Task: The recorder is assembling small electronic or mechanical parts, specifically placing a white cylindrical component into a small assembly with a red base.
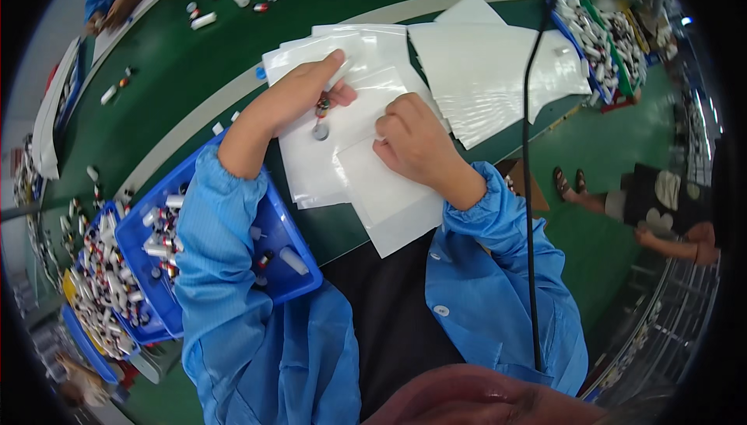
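White glossy sheets [311, 172] lie overlapping on the green bench in front of me. My left hand [310, 87] is closed around a white tube [339, 75], thumb on top, above the upper sheets. A small red, black and white part [323, 108] shows just below its fingers, with a round grey cap [320, 132] beside it on the sheet. Whether the hand also grips the small part I cannot tell. To the right, my right hand [416, 141] has its fingers curled in a pinch over the nearer sheets [397, 195]; what is between them is hidden.
A fanned stack of white sheets [498, 75] lies at right. Blue bins [299, 285] with white tubes and small parts stand at left, and more full bins [595, 44] at far right. A black cable [527, 192] hangs down. Other people are at far left and right.
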